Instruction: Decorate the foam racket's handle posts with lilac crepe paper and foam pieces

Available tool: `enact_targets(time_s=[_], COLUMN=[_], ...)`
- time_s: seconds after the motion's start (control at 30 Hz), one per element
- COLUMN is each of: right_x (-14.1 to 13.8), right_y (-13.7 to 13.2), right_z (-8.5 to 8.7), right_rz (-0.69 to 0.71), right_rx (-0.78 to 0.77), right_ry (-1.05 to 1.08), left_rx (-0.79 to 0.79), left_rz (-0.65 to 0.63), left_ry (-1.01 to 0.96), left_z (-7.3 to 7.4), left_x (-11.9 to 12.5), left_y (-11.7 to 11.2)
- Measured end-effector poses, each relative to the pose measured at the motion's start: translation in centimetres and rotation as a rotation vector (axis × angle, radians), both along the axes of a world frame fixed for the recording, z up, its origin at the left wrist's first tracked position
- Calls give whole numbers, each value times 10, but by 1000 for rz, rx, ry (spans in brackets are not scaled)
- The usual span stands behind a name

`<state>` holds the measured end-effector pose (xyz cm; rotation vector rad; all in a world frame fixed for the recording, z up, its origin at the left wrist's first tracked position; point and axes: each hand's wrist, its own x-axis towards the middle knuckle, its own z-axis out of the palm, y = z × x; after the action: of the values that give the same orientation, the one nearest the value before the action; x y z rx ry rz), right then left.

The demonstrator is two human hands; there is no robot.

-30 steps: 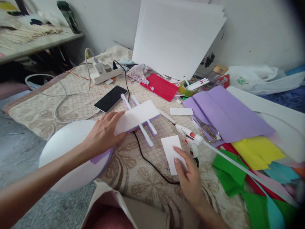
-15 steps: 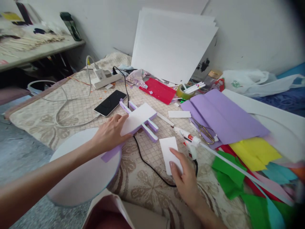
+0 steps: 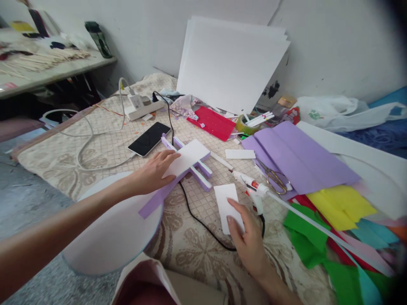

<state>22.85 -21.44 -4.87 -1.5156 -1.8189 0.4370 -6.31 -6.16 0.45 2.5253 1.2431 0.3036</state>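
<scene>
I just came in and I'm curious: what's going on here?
A person's left hand rests on a long, flat white piece with purple sides; narrow purple-and-white strips cross beneath it. The right hand touches a small, white rectangular card. Just beyond the card, a white, corded glue gun lies on the patterned beige tablecloth.

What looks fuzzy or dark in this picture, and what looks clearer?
Head view: blurry black patches cover the upper-right and lower-right edges; head view: the thin, pale wooden sticks at upper left look soft; head view: the flat white rectangular card touched by the bare right hand looks clearer.
</scene>
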Motion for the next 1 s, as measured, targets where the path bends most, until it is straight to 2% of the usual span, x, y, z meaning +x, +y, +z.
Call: enact_targets(time_s=[0.1,0.2,0.33,0.7,1.0], right_x=[0,0,0,0,1], right_y=[0,0,0,2,0], right_z=[-1,-1,-1,-2,-2], right_rz=[-4,1,-1,-15,-17], right_rx=[2,4,5,10,1], right_ry=[-2,-3,1,-22,-10], left_rx=[30,135,211,190,216], left_rz=[4,-23,-159,-435,-448], left_ry=[-36,-107,-160,-86,-98], left_z=[1,2,-2,-7,-8], left_x=[6,15,29,74,77], left_y=[1,1,-1,-2,-3])
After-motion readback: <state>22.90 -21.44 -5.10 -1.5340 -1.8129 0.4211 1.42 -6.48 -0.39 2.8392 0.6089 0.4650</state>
